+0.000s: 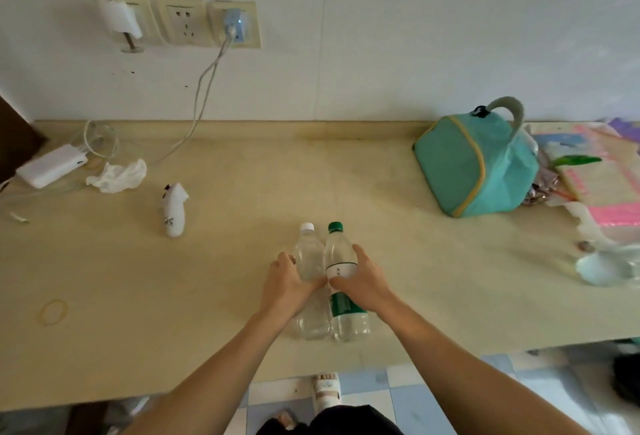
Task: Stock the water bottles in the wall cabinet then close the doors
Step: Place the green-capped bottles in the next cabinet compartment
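While gripped, bottles point(313, 261) upright (touching)

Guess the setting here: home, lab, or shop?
Probably a home or dorm room, not a lab. A beige countertop runs along a white wall with a row of wall sockets, one feeding a power bank. A teal lunch bag and loose personal clutter sit on it; tiled floor below.

- Both forearms are bare, with no sleeve, watch or bracelet to see.
- The left hand point(289, 284) and the right hand point(363, 282) wear no gloves and no rings.
- Black clothing point(346, 420) shows at the bottom edge.
- One foot wears a white sandal point(326, 391) with wide straps.
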The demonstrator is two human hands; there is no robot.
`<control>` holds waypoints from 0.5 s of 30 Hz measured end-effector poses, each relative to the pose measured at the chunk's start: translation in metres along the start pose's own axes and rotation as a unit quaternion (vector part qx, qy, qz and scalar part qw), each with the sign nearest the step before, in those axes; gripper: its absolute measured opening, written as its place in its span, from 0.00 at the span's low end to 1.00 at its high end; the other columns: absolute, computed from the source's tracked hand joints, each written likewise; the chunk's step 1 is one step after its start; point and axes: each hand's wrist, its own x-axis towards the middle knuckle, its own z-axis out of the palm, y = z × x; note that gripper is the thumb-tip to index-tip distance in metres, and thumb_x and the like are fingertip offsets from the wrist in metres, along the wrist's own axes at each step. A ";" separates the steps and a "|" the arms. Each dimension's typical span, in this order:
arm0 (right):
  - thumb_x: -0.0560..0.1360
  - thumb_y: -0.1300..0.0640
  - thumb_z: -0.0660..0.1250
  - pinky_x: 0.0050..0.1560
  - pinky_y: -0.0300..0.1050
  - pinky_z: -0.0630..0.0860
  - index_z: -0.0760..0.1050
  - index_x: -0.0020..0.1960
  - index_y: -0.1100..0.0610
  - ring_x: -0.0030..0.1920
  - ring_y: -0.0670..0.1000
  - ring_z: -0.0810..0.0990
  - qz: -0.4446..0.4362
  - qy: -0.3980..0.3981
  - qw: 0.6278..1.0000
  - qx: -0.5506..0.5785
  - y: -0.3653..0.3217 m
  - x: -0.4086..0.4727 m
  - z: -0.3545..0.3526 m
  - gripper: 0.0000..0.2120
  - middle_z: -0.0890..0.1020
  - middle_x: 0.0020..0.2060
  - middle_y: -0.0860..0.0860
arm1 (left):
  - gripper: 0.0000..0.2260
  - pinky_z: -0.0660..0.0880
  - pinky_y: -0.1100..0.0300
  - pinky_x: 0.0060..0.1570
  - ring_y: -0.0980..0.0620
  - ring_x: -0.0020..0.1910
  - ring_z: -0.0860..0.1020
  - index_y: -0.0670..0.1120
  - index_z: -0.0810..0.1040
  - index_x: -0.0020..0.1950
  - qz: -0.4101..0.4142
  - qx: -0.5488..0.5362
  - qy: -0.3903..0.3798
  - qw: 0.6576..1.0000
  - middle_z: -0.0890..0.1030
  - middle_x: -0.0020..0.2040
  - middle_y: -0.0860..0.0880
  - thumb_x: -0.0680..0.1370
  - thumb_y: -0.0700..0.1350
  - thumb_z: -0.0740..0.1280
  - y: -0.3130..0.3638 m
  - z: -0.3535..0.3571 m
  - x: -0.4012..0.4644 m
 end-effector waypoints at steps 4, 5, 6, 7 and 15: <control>0.70 0.49 0.74 0.50 0.48 0.76 0.58 0.79 0.49 0.59 0.58 0.78 -0.009 0.003 1.000 -0.011 0.013 0.007 -0.017 0.42 0.76 0.63 0.56 | 0.31 0.77 0.51 0.44 0.48 0.47 0.78 0.46 0.70 0.57 0.000 -0.009 -0.019 1.000 0.77 0.52 0.47 0.65 0.63 0.77 0.009 0.013 0.006; 0.70 0.48 0.74 0.50 0.47 0.76 0.58 0.79 0.50 0.59 0.57 0.78 -0.013 0.001 1.000 -0.017 0.016 0.010 -0.019 0.42 0.77 0.63 0.55 | 0.32 0.77 0.51 0.44 0.48 0.47 0.79 0.46 0.69 0.56 -0.004 -0.010 -0.028 1.000 0.77 0.52 0.48 0.64 0.63 0.77 0.010 0.013 0.008; 0.70 0.48 0.74 0.50 0.47 0.76 0.59 0.79 0.50 0.59 0.57 0.79 -0.015 -0.005 1.000 -0.023 0.018 0.013 -0.022 0.42 0.77 0.63 0.55 | 0.33 0.79 0.50 0.45 0.49 0.46 0.79 0.46 0.69 0.56 -0.010 -0.011 -0.039 0.999 0.78 0.51 0.48 0.63 0.65 0.76 0.011 0.011 0.010; 0.71 0.47 0.74 0.50 0.47 0.77 0.60 0.78 0.51 0.58 0.56 0.80 -0.015 -0.012 1.000 -0.024 0.019 0.016 -0.025 0.41 0.78 0.62 0.54 | 0.34 0.80 0.49 0.45 0.49 0.46 0.80 0.47 0.69 0.56 -0.017 -0.014 -0.049 0.999 0.79 0.50 0.48 0.62 0.66 0.75 0.011 0.008 0.013; 0.77 0.45 0.71 0.43 0.41 0.74 0.67 0.75 0.56 0.51 0.50 0.80 -0.009 -0.030 0.997 0.073 -0.012 0.073 -0.048 0.32 0.79 0.59 0.53 | 0.32 0.72 0.58 0.45 0.51 0.52 0.79 0.46 0.67 0.71 -0.019 -0.036 -0.028 0.999 0.80 0.55 0.50 0.74 0.60 0.72 0.033 -0.007 0.074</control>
